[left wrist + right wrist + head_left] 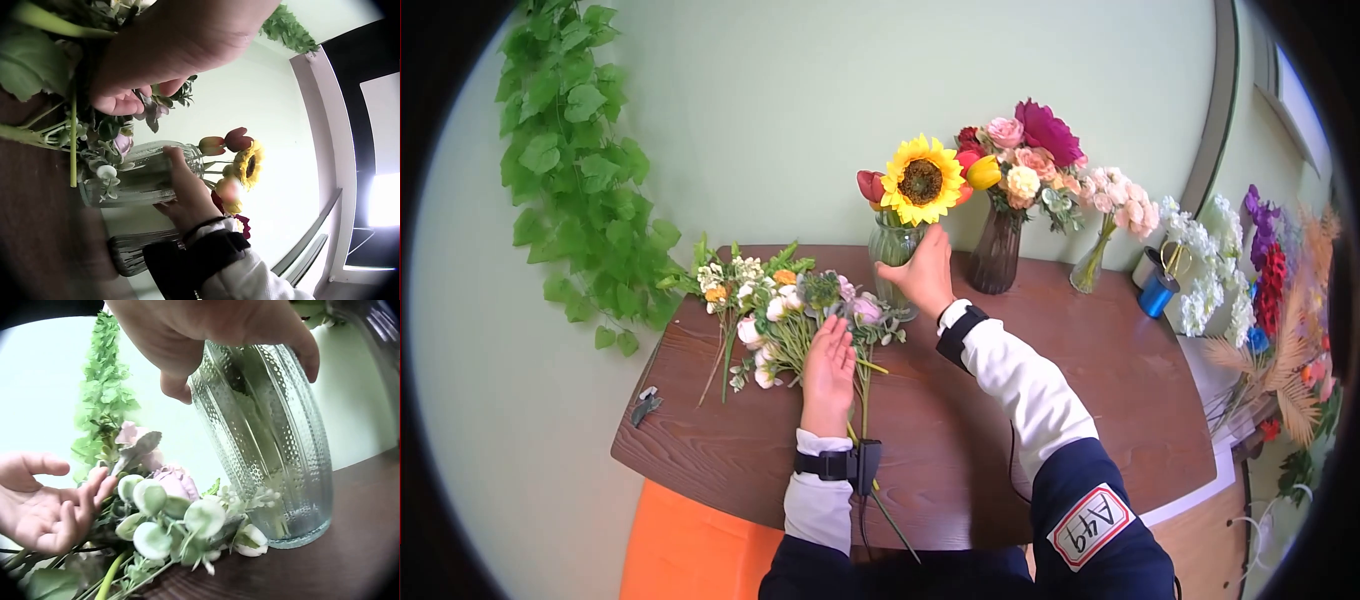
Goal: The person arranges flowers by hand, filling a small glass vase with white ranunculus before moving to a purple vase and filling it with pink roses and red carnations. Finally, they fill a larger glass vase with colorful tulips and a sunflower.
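My right hand (pixel 925 272) grips the upper part of a ribbed clear glass vase (pixel 269 444), thumb on one side and fingers on the other. A sunflower (pixel 921 181) and red and yellow tulips (pixel 238 139) stand out of its mouth. My left hand (pixel 829 370), palm up with relaxed fingers, is over the stems of a loose flower pile (pixel 785 305) on the brown table; in the right wrist view the left hand (pixel 53 506) shows nothing gripped. Lilac blooms and round pale leaves (pixel 153 545) lie against the vase's base.
A dark vase of pink and red flowers (pixel 996 245) and a slim vase of pale pink ones (pixel 1090 262) stand to the right. Beyond are a blue spool (pixel 1158 295) and more flowers. Green vines (pixel 580 170) hang left; an orange seat (pixel 690 545) is below.
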### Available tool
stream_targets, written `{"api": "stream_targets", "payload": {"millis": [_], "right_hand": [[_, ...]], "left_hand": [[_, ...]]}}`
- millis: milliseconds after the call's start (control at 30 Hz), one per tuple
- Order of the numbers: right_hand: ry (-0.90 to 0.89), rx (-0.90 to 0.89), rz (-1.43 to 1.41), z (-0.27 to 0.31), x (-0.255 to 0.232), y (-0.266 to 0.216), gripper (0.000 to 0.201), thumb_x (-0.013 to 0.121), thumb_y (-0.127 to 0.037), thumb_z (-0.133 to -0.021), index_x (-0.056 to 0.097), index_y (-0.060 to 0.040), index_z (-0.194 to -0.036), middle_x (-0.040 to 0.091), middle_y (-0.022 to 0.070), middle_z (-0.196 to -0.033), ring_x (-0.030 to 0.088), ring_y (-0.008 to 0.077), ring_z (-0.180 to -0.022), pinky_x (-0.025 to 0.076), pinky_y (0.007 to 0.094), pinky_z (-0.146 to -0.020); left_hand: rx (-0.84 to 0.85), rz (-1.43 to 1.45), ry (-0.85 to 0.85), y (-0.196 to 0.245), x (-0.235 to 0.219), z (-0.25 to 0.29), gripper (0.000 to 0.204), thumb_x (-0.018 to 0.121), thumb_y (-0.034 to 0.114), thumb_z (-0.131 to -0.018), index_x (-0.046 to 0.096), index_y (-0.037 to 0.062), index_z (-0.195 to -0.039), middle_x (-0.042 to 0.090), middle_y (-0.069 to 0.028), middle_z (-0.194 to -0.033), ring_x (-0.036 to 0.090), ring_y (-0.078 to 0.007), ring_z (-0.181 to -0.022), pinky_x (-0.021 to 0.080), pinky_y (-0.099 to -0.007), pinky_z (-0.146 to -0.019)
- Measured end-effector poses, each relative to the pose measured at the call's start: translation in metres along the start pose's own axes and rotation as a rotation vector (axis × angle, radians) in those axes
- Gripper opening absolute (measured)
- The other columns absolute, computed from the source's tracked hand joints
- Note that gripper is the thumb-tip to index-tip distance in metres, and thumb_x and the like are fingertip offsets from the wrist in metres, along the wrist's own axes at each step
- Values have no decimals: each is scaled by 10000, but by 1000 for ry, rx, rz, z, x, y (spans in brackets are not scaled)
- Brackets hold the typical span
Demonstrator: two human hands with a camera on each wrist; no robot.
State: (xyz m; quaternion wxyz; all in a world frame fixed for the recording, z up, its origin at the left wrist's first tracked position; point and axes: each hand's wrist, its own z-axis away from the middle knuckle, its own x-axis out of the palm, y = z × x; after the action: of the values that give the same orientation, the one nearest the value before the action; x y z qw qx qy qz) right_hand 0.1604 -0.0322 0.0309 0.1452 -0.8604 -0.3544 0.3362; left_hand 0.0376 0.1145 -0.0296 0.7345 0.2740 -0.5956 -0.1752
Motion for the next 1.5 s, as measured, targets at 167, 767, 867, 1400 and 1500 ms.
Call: {"api": "stream_targets", "payload": {"millis": [167, 767, 867, 1400, 1500], "right_hand": [[-53, 7, -24, 31, -48, -4, 878, 798, -292, -553, 291, 82, -1165, 421, 255, -1063, 436, 402, -1001, 392, 450, -874], [-789, -161, -726, 61, -150, 30, 1075, 793, -213, -585, 125, 5, -1398, 295, 169, -1386, 270, 259, -1316, 242, 363, -1075], [-807, -159, -745, 60, -152, 31, 1064, 787, -200, -585, 131, 6, -1398, 300, 155, -1380, 287, 253, -1306, 246, 363, -1072], [-731, -21, -959, 69, -141, 30, 964, 770, -175, -540, 275, -6, -1349, 411, 87, -1302, 382, 196, -1231, 277, 350, -1053], [-792, -12, -997, 68, -141, 31, 1048, 769, -125, -547, 169, -8, -1399, 354, 106, -1343, 347, 214, -1267, 262, 359, -1068]], "left_hand": [[12, -37, 0, 1, 3, 1, 462, 548, 133, -842, 465, 98, -1295, 530, 6, -1207, 503, -99, -987, 421, -241, -828], [251, -440, -499, 11, 111, 53, 554, 390, 381, -918, 368, 31, -1346, 428, -97, -1350, 349, -195, -1254, 201, -339, -1061], [155, -477, -539, 14, 124, 49, 596, 374, 438, -922, 355, 24, -1350, 422, -117, -1355, 367, -197, -1244, 210, -348, -1063], [269, -530, -455, 13, 131, 54, 294, 568, 177, -888, 576, 54, -1155, 614, -19, -997, 551, -81, -933, 419, -227, -803], [362, -561, -436, 11, 131, 54, 272, 596, 156, -876, 585, 49, -1126, 615, -13, -985, 566, -69, -907, 427, -202, -780]]}}
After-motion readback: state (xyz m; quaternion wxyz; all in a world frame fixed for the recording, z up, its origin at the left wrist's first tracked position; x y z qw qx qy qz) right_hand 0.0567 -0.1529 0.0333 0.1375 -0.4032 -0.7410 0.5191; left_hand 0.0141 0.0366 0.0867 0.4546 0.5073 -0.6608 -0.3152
